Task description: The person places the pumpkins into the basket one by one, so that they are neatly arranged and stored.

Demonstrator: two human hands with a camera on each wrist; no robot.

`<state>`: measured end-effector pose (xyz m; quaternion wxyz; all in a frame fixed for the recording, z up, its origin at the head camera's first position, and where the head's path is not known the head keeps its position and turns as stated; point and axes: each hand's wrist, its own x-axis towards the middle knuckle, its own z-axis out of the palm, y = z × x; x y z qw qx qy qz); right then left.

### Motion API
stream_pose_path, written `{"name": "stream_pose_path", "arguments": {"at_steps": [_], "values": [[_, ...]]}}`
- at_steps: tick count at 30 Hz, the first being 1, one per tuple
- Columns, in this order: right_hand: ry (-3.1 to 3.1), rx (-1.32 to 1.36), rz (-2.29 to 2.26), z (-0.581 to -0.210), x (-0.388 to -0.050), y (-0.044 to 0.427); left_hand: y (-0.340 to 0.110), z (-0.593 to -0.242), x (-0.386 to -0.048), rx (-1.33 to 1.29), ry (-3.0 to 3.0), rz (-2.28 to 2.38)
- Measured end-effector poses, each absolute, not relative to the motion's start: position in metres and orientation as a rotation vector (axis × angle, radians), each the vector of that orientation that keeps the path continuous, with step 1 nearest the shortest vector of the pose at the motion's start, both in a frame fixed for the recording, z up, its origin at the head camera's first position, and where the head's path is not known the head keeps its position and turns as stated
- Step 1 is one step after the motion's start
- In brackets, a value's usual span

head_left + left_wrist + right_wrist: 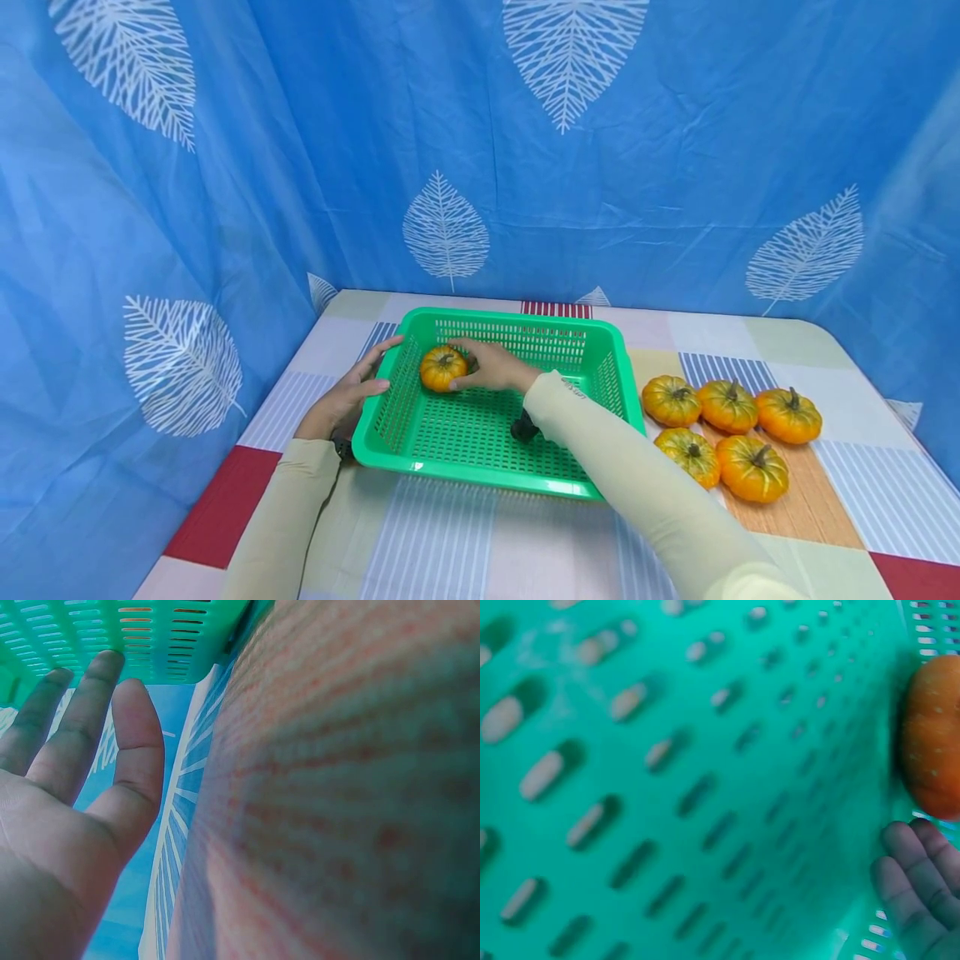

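Note:
A small orange pumpkin [442, 369] sits in the green plastic basket [480, 482], close to its left wall. My right hand [491, 367] reaches inside, thumb and fingers spread about the pumpkin's right side. In the right wrist view, the straight fingers [922, 881] lie just below the pumpkin [936, 739], with a small gap showing. My left hand [348, 396] is at the basket's left end, fingers extended near the rim. From the left wrist, those fingertips [105, 664] appear against the basket's slotted outer wall [157, 637].
Several more pumpkins [752, 468] stand grouped on the checked tablecloth [442, 542], right of the basket. A blue curtain [637, 208] with white leaf prints hangs behind and at both sides of the table. A small black device [524, 428] shows under the right wrist.

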<state>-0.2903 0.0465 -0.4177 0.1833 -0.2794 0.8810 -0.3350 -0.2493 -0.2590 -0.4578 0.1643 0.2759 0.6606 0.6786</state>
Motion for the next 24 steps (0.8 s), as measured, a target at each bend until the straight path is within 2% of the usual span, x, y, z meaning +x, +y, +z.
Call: {"name": "stream_pose_path", "arguments": {"at_steps": [8, 24], "values": [[2.451, -0.752, -0.944, -0.402, -0.293, 0.053, -0.257, -0.457, -0.248, 0.709, 1.87, 1.953], [2.412, -0.733, -0.978, -0.368, -0.294, 0.066, -0.258, -0.459, -0.251, 0.757, 1.874, 1.951]]}}
